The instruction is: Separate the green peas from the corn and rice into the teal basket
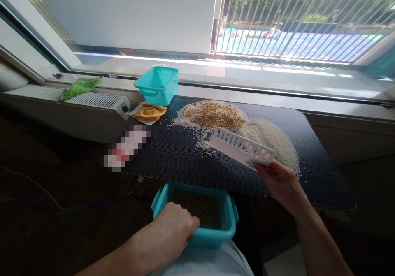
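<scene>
My right hand [280,183] pinches one end of a white plastic strip with a row of slots [236,146], held at a slant above the table. Behind the strip lies a heap of white rice [271,140], which looks like rice grains, and yellow-brown beans [212,113] cover its left part. Below the table's front edge, at my lap, sits a turquoise plastic bin [212,237] with small round dark-looking beans [197,208] inside. My left hand [175,226] is closed over the bin's near rim, its fingertips partly hidden.
The dark table [173,152] stands against the window. On its far left are a second turquoise bin [157,82] and a yellowish folded item on white paper [149,112]. A blurred-out item [126,148] lies at the left edge. A green cloth [80,87] rests on the radiator [101,101].
</scene>
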Demonstrator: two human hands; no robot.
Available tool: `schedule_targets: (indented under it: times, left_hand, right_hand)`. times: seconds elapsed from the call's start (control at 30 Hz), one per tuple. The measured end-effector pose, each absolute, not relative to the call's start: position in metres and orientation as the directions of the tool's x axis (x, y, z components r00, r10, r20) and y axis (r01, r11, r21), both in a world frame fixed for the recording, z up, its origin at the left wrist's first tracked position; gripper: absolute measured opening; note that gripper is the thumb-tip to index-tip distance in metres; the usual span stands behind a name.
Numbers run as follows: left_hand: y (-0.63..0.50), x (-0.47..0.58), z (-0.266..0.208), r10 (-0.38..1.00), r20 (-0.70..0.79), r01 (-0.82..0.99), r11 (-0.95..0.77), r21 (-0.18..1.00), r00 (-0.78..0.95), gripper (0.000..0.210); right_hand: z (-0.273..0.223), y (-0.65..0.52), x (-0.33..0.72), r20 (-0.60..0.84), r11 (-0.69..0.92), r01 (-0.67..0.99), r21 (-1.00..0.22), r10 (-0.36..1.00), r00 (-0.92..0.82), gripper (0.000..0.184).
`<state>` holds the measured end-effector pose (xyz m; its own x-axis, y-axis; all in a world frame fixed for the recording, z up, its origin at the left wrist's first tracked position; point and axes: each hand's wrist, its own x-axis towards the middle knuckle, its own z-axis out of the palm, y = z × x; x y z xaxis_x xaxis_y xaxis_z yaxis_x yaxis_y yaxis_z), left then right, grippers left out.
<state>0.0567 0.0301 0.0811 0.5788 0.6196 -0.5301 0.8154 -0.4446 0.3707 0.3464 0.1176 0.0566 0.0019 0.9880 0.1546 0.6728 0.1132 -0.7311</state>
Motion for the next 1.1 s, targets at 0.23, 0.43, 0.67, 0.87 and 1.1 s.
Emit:
schedule_targets:
  times: [0.23,0.43,0.67,0.87,1.1]
  left_hand:
    - [0.03,0.058,0.082,0.626,-0.523,0.816,-0.435,0.382,0.579,0.016]
    - [0.032,0.058,0.083,0.616,-0.527,0.81,-0.443,0.383,0.586,0.017]
    - [0.033,0.06,0.084,0.607,-0.545,0.815,-0.452,0.362,0.578,0.016]
    - [0.034,0.059,0.086,0.612,-0.545,0.819,-0.443,0.364,0.573,0.017]
    - [0.033,0.057,0.082,0.614,-0.538,0.816,-0.447,0.366,0.577,0.013]
  right_hand:
    - [0.058,0.118,0.345,0.095,0.077,0.601,-0.796,0.995,-0.001,0.025]
    - [0.053,0.127,0.341,0.081,0.046,0.556,-0.83,0.996,0.038,0.027]
    - [0.059,0.128,0.334,0.058,0.066,0.45,-0.891,0.998,-0.03,0.027]
    - [0.059,0.14,0.327,0.07,0.065,0.493,-0.868,0.998,-0.009,0.027]
    - [0.062,0.133,0.329,0.079,0.113,0.49,-0.864,0.993,-0.091,0.031]
